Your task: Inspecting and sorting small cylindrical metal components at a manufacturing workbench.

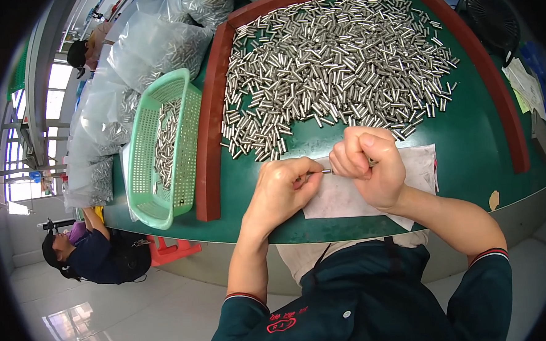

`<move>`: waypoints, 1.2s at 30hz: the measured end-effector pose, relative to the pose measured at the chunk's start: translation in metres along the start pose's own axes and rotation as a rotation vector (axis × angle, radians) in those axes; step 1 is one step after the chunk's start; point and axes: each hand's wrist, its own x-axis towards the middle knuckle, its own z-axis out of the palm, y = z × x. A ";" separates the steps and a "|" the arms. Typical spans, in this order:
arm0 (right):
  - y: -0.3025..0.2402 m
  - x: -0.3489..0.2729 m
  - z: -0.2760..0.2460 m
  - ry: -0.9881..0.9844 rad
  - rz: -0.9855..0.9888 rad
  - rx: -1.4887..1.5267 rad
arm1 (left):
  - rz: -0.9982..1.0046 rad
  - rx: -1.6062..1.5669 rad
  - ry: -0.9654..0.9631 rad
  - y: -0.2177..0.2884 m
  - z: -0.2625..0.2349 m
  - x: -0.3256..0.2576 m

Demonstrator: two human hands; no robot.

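Green tabletop [469, 138], shiny floor [169, 305], left hand [279, 187] pinching metal pin [327, 171], right [378, 174] fisted (contents unclear)

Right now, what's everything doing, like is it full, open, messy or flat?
Left hand: shut, fingertips pinching.
Metal pin: between the two hands.
Right hand: curled shut; its inside is hidden.
Loose metal pins: messy, spread in a big heap.
Green basket: upright, open on top, partly filled with pins.
Plastic bags: bulging with pins.
White cloth: spread flat.
Black fan: can't tell if it's spinning.
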 end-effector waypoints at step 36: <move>0.010 -0.002 0.008 0.031 -0.026 -0.192 | -0.045 -0.101 -0.017 0.003 -0.006 0.002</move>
